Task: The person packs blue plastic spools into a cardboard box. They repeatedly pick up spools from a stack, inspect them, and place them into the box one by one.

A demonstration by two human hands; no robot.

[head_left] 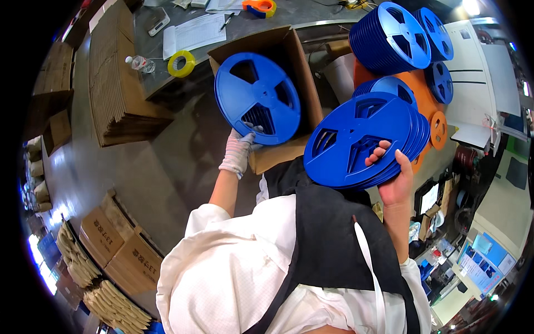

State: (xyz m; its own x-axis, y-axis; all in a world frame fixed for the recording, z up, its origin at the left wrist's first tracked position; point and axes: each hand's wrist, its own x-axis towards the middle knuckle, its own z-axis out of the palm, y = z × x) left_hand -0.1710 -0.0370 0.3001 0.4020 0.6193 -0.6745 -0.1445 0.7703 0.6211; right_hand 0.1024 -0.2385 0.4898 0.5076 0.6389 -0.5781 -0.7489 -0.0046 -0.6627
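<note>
My left hand (240, 150), in a pale striped knit glove, is closed on the lower rim of a blue plastic reel (264, 96), its fingertips at one of the cutouts. Ridges of more reels show through that cutout. This reel lies tilted at the mouth of an open cardboard box (305, 75). My bare right hand (396, 181) grips a stack of blue reels (356, 131) against my lap, fingers hooked through a cutout and thumb across the edges. How many reels each hand holds is partly hidden.
More blue reels (384, 39) stand stacked on an orange surface (364, 75) at the right. Flattened cartons (114, 72) lean at the left. Yellow tape (181, 64), a plastic bottle (142, 64) and papers (194, 34) lie on the grey table. Closed boxes (119, 245) sit lower left.
</note>
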